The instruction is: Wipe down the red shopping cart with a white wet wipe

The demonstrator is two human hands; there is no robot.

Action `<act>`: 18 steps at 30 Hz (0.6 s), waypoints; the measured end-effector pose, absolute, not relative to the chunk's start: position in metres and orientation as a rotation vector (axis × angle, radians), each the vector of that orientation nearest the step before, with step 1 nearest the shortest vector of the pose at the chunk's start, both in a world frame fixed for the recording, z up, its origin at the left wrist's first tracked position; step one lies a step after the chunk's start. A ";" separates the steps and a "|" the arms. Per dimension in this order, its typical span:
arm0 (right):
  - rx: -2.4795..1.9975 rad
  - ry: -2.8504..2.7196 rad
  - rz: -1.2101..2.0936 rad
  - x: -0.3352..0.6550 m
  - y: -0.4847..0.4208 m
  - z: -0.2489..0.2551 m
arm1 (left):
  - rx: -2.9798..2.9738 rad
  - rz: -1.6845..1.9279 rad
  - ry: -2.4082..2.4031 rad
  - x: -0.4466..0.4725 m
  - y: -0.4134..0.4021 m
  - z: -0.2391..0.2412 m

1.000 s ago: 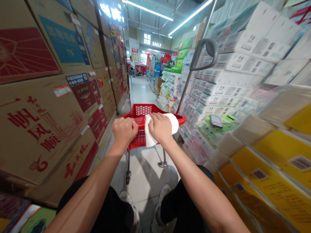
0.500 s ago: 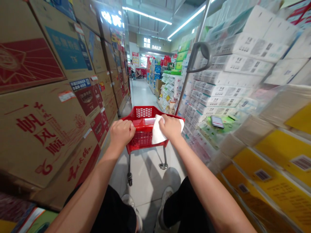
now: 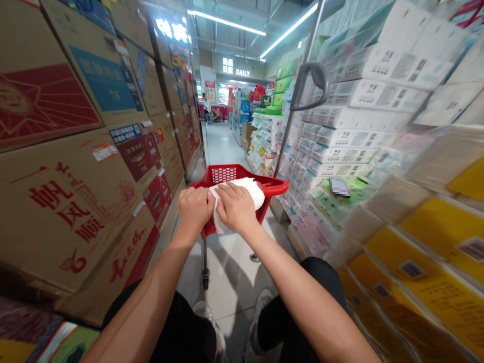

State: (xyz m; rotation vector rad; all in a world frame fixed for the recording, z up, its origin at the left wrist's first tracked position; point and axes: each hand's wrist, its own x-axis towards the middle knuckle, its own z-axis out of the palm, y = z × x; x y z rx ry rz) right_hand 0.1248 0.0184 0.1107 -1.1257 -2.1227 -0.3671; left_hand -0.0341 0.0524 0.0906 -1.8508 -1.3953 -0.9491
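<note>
A small red shopping cart (image 3: pixel 274 187) stands in front of me in a narrow shop aisle. My left hand (image 3: pixel 194 205) is closed round the left end of its near rim. My right hand (image 3: pixel 235 205) presses a white cloth (image 3: pixel 252 190) onto that rim, right beside the left hand, with its fingers curled over the cloth. The cloth drapes over the rim and hangs down a little. My knees and shoes show below the cart.
Stacked cardboard boxes (image 3: pixel 71 166) wall the left side. Packs of tissue and paper goods (image 3: pixel 363 126) fill shelves on the right, with a grey metal handle (image 3: pixel 312 85) sticking out. The tiled aisle (image 3: pixel 221 143) runs ahead toward more displays.
My right hand has slid the cloth leftward along the cart's rim, from its right end to beside the left hand. The left hand kept its grip.
</note>
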 end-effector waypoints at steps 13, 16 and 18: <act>-1.625 -1.903 -0.387 0.220 0.044 0.123 | -1.844 -0.944 -1.394 -0.037 0.054 0.088; -1.530 -1.857 -0.415 0.211 0.038 0.115 | -1.827 -0.975 -1.426 -0.031 0.055 0.088; -1.434 -1.864 -0.427 0.189 0.029 0.109 | -1.833 -0.986 -1.440 -0.027 0.056 0.088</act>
